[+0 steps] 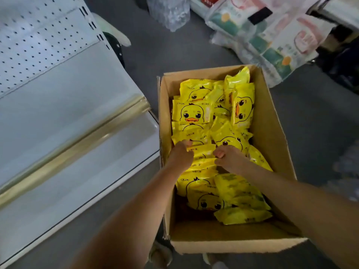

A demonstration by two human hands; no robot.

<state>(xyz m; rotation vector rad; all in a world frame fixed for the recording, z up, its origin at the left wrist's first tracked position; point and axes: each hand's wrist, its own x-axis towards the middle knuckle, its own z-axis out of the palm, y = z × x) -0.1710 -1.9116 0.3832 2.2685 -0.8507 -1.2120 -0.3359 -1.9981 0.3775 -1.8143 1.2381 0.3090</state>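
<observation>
We read only a short dark brand word, roughly "Cikak", on the glossy yellow duck-face plastic packets [195, 113], beyond the fingers of our left hand [180, 156]. The small Chinese print beside those fingertips is too blurred to read.

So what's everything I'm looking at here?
cardboard box: one, brown, open, on the floor
duck packs: many, yellow, piled inside the box
shelf unit: one, white with a gold edge strip, left of the box
wrapped bundles: several, pale pink and green, beyond the box
clear pack: one, transparent, top middle
floor: grey
left hand: inside the box, gripping duck packs
right hand: beside it, fingers curled on the packs
</observation>
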